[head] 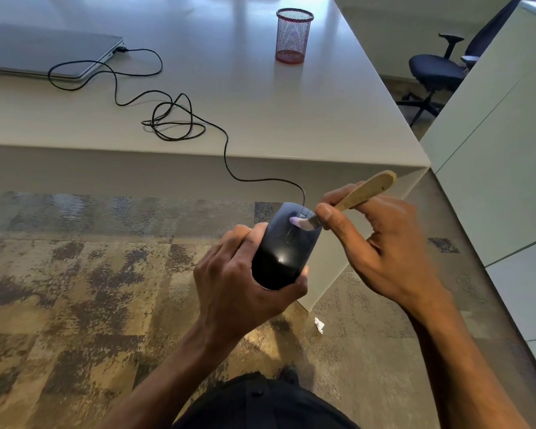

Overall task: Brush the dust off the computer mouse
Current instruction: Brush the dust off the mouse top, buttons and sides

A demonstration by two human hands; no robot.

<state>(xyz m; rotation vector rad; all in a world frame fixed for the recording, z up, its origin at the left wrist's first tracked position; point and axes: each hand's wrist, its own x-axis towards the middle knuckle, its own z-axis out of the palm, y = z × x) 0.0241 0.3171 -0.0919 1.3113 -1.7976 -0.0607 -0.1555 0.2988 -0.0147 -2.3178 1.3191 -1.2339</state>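
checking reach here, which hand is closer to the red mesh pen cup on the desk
Right. The right hand, holding the brush, is almost directly below the pen cup in the picture; the left hand, gripping the mouse, sits lower.

Dim, cool indoor light w/ soft shadows. Pale glare streaks on the white desk top (260, 97) at upper centre, near the mesh pen cup (294, 35). Small highlight on the black mouse (287, 246), centre frame. Wide-angle bending at frame edges, esp. right side. Carpet (75, 289) at lower left looks smeared, blotchy; overall slightly soft.
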